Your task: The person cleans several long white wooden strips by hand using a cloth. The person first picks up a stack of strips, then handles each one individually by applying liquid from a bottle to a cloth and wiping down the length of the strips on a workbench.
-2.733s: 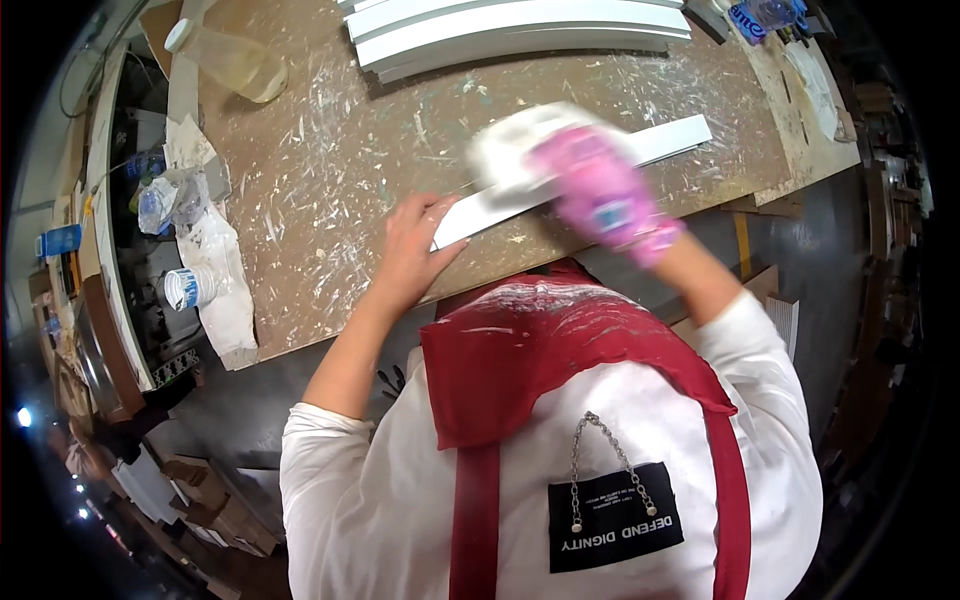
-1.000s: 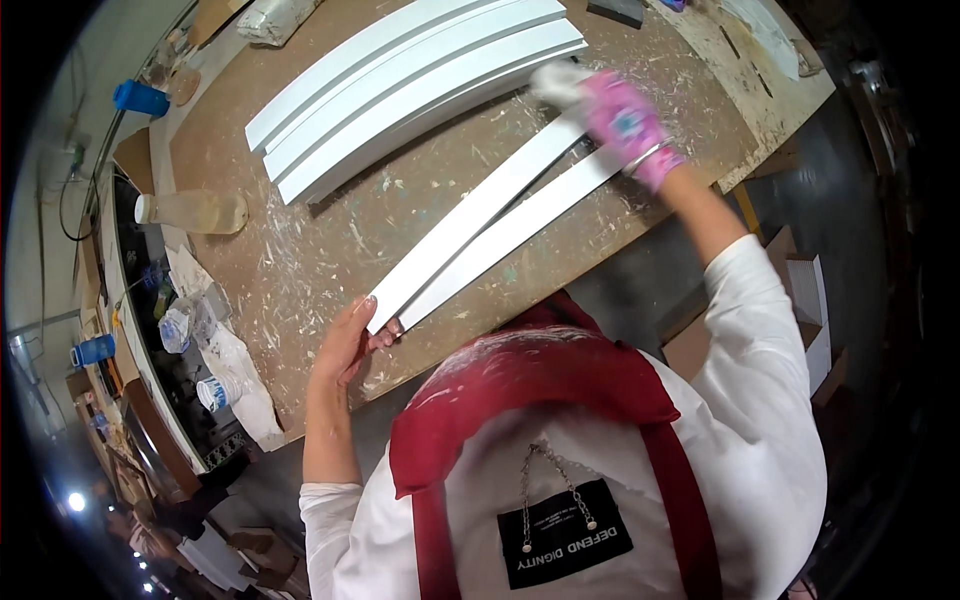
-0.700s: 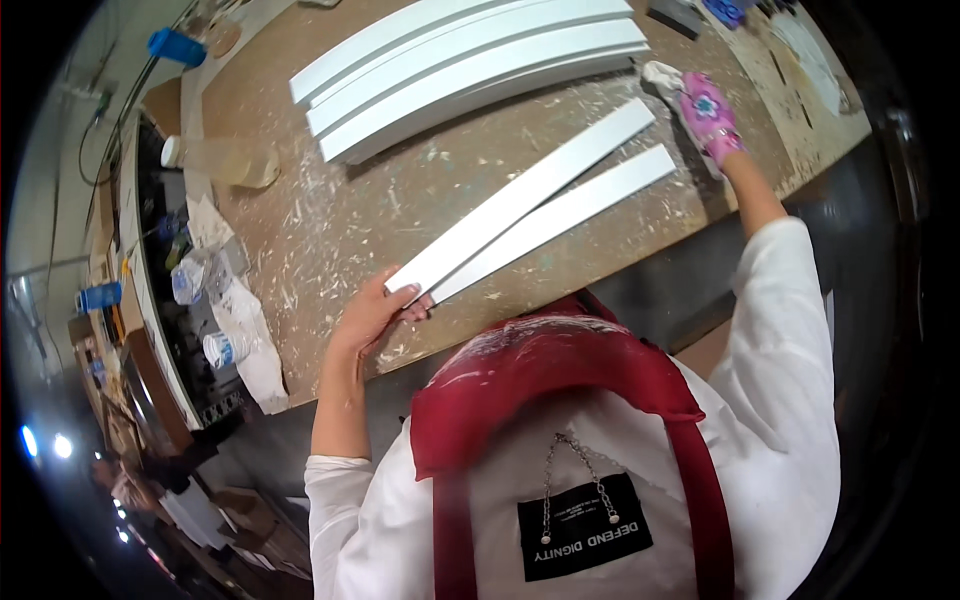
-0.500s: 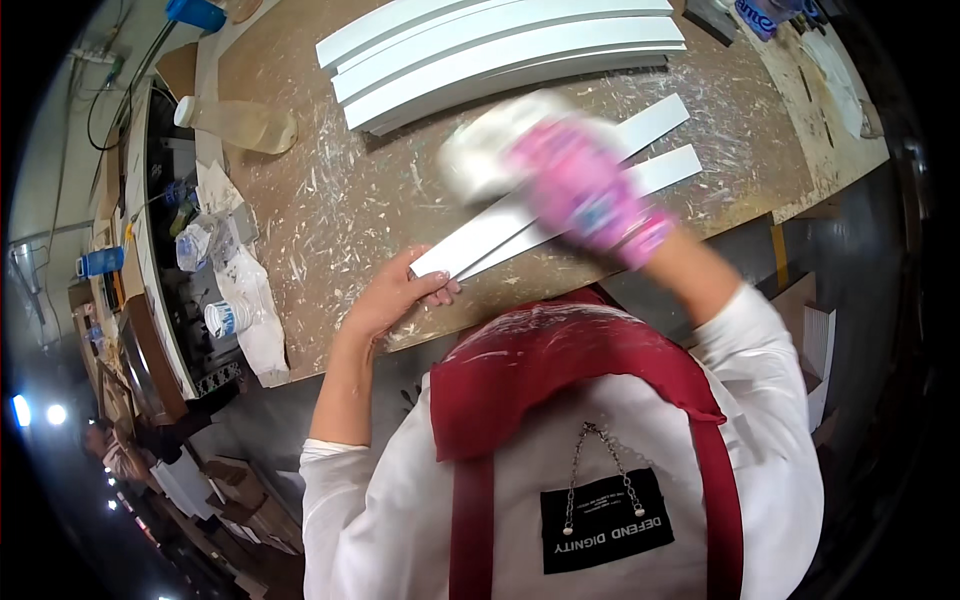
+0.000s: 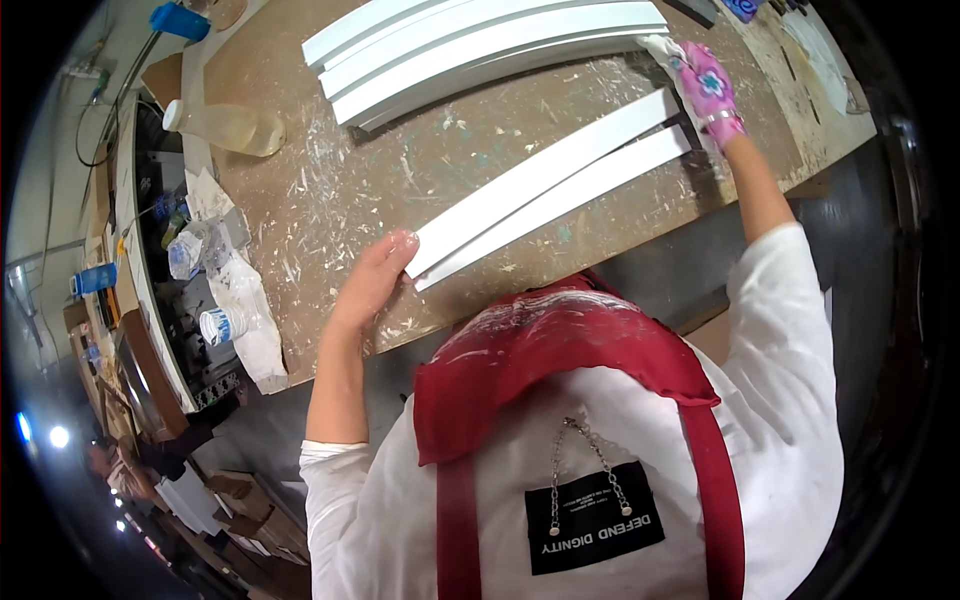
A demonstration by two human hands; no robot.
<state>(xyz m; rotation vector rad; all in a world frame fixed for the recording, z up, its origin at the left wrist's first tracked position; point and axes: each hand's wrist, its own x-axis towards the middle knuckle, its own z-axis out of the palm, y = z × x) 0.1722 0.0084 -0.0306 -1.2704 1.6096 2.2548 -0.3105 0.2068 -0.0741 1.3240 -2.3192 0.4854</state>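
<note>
Two long white strips (image 5: pixel 545 183) lie slantwise on the worktable, one partly over the other. My bare left hand (image 5: pixel 376 275) is closed at the left end of the upper strip, thumb against its corner; its other fingers are mostly hidden. In a pink flowered glove (image 5: pixel 710 88), my right hand (image 5: pixel 718 100) grips a white cloth (image 5: pixel 664 50). It is just beyond the strips' right ends. The lower strip (image 5: pixel 600 188) shows along the near side of the upper one.
A stack of white strips (image 5: pixel 500 50) stands at the far side of the scuffed worktable (image 5: pixel 330 200). To the left are a bottle of cloudy liquid (image 5: pixel 228 130), a white cup (image 5: pixel 216 326) and crumpled plastic (image 5: pixel 188 250). A dark block (image 5: pixel 692 10) lies at the far right.
My right hand has swept the cloth from the middle of the strips to beyond their right ends. My left hand has shifted slightly left, still at the left end.
</note>
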